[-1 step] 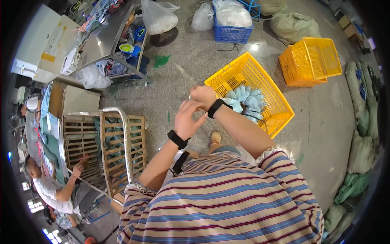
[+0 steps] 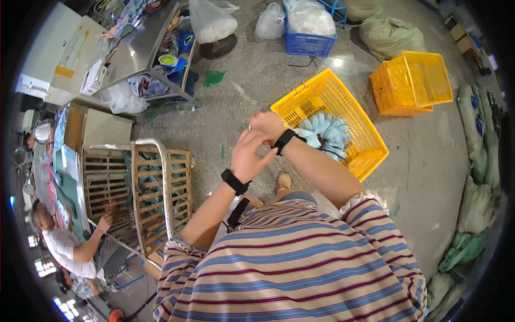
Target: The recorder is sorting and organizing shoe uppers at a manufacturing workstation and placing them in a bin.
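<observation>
L hand [image 2: 248, 156], thumb & fingers apart, is at your R wrist's black band [image 2: 284, 142]; R hand [image 2: 267, 124], curled (can't tell contents), is nearer blue cloth [image 2: 335, 131], rightward by yellow basket's [image 2: 352, 110] near edge.

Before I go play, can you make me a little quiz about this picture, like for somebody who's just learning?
1. What colour is the basket holding the pale blue bundle?
A) green
B) yellow
C) red

2. True or false: the left hand has a black band at its wrist, but the right hand has none.

3. Fill in the blank: the slatted rack stands on the person's ____ side.

Key:
1. B, yellow.
2. False: both wrists have one.
3. Left.
</observation>
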### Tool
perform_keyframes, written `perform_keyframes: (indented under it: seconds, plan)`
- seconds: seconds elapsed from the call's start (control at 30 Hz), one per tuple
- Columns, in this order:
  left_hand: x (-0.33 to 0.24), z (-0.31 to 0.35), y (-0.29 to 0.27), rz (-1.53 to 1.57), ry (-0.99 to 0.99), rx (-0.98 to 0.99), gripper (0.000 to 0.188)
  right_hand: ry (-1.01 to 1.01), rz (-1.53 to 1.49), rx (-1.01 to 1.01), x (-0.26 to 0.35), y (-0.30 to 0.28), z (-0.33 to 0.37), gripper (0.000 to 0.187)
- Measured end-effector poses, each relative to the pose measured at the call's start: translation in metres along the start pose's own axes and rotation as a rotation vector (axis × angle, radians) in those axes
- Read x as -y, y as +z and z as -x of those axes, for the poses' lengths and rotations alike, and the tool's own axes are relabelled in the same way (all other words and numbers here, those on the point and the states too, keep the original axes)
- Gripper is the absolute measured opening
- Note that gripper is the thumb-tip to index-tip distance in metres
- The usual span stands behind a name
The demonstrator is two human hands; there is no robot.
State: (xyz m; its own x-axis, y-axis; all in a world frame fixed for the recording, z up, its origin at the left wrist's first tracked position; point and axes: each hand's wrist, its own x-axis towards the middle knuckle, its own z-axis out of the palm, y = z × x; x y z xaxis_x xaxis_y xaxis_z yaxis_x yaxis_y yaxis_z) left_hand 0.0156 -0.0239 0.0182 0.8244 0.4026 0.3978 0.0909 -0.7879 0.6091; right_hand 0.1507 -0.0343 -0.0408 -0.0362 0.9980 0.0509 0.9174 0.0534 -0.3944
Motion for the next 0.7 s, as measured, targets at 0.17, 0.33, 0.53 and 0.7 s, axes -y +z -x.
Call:
perform_keyframes:
  seconds: [0.17, 0.33, 0.53, 0.7]
  plan:
    - [-0.012, -0.022, 0.0, 0.016, -0.145, 0.134, 0.023, -0.002, -0.063, -0.017, 0.006, -0.001, -0.01, 0.016]
    - [-0.002, -0.023, 0.006, 0.038, -0.271, 0.222, 0.023, 0.012, -0.007, -0.046, 0.0, 0.014, -0.015, 0.013]
    - [0.013, -0.022, 0.003, -0.149, -0.276, 0.188, 0.022, -0.001, 0.047, 0.065, -0.001, 0.039, -0.033, 0.012]
    - [0.044, -0.012, 0.003, -0.243, -0.277, 0.016, 0.016, -0.028, 0.073, 0.197, -0.014, 0.059, -0.05, 0.013]
